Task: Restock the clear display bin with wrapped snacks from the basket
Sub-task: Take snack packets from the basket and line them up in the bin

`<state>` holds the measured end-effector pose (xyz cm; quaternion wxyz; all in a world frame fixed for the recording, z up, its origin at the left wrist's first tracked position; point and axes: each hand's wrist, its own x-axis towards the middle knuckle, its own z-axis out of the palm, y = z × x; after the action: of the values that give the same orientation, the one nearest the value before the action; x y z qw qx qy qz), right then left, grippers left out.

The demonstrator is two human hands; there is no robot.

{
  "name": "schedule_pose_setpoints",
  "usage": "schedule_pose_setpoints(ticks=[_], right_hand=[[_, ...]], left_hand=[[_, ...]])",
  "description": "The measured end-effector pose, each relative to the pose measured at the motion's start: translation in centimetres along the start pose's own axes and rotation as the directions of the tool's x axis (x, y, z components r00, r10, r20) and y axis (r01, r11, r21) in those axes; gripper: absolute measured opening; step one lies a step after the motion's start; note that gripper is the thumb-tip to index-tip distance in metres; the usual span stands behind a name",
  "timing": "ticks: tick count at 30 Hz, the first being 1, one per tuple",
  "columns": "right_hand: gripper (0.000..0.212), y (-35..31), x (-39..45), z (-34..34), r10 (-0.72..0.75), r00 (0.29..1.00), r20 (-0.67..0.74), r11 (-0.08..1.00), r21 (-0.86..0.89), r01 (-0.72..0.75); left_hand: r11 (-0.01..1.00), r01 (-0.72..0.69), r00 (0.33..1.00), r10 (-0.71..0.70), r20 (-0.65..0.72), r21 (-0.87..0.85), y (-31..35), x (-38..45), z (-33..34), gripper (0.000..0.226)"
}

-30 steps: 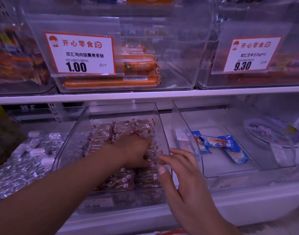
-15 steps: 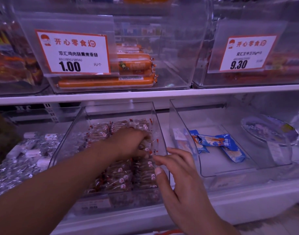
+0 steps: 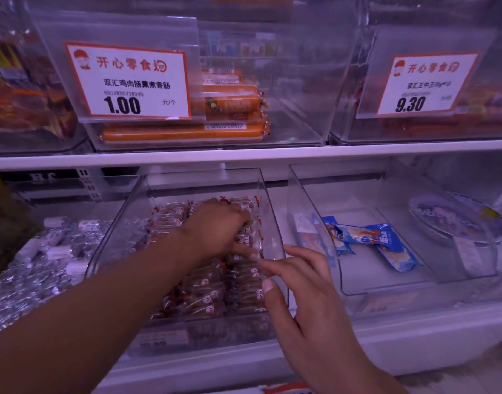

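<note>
A clear display bin [image 3: 268, 200] sits on the lower shelf, packed with rows of small brown snacks in clear wrappers [image 3: 204, 294]. My left hand [image 3: 218, 228] reaches into the bin from the left, palm down, fingers curled over and touching snacks along the right-hand row; whether it grips one is hidden. My right hand [image 3: 303, 282] hovers at the bin's right wall with fingers spread and fingertips near the left hand's. It holds nothing. The basket is out of view.
Left of the bin lies a heap of silver-wrapped pieces [image 3: 30, 268]. To the right, another clear bin [image 3: 309, 200] holds a few blue packets [image 3: 386, 243]. The upper shelf [image 3: 301, 153] carries bins with orange sausages [image 3: 184, 132] and price cards.
My left hand has pushed further back and right over the snacks. My right hand has risen slightly toward the bin's right wall. The view has shifted a little.
</note>
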<state>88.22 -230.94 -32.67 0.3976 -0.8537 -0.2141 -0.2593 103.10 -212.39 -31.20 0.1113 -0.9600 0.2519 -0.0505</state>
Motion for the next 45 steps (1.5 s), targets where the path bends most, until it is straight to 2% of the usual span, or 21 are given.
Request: schedule_pose_setpoints(ticks=[2,4,7,11,15,21,25,28,33,36,39,45], right_hand=[[0.032,0.0,0.0,0.1,-0.002,1.000,-0.003,1.000,-0.005,0.002],[0.031,-0.1,-0.1,0.1,-0.004,1.000,-0.007,1.000,-0.003,0.004],[0.031,-0.1,-0.1,0.2,-0.006,1.000,-0.004,1.000,-0.003,0.006],[0.031,0.0,-0.2,0.1,0.006,1.000,0.006,1.000,-0.009,-0.006],[0.031,0.0,-0.1,0.1,-0.001,1.000,0.005,1.000,-0.022,0.001],[0.028,0.1,-0.1,0.3,-0.030,0.999,-0.024,0.999,-0.023,0.030],[0.028,0.3,-0.1,0.3,-0.034,0.999,-0.018,0.999,-0.034,0.034],[0.029,0.2,0.0,0.3,-0.029,0.999,-0.014,0.999,-0.042,0.028],[0.028,0.2,-0.1,0.3,-0.029,1.000,-0.012,0.999,-0.034,0.029],[0.028,0.3,-0.1,0.4,-0.039,0.999,-0.013,0.999,-0.036,0.038],[0.028,0.3,-0.1,0.5,-0.034,0.999,-0.020,0.999,-0.037,0.033],[0.028,0.2,-0.1,0.5,-0.029,0.999,-0.022,0.999,-0.039,0.028]], left_hand=[[0.995,0.063,0.998,-0.064,-0.001,0.074,1.1,-0.3,0.4,0.088],[0.993,0.091,0.995,-0.093,0.021,0.071,2.1,-0.5,0.9,0.089],[0.998,0.059,0.992,-0.063,0.106,0.034,2.7,-1.0,1.3,0.083],[0.994,0.065,0.971,-0.043,0.235,-0.088,1.4,-1.0,0.3,0.095],[0.986,0.007,0.996,0.007,0.086,-0.166,0.1,-1.4,-0.1,0.084],[0.997,0.068,0.995,-0.070,-0.077,-0.028,0.2,-0.7,0.8,0.083],[0.997,0.020,1.000,-0.020,0.003,-0.080,-0.3,-0.6,1.0,0.095],[1.000,0.014,1.000,-0.014,0.018,0.018,-0.3,-1.0,0.7,0.109],[0.992,-0.006,0.999,0.012,-0.047,0.124,-0.3,-1.2,-0.1,0.109],[0.999,-0.024,0.998,0.025,-0.050,0.033,-0.4,-1.1,0.2,0.100],[0.969,0.046,0.997,-0.031,0.067,-0.244,-0.6,-0.9,0.9,0.098],[0.957,0.029,0.999,-0.034,-0.013,-0.289,-0.5,-0.7,1.0,0.090]])
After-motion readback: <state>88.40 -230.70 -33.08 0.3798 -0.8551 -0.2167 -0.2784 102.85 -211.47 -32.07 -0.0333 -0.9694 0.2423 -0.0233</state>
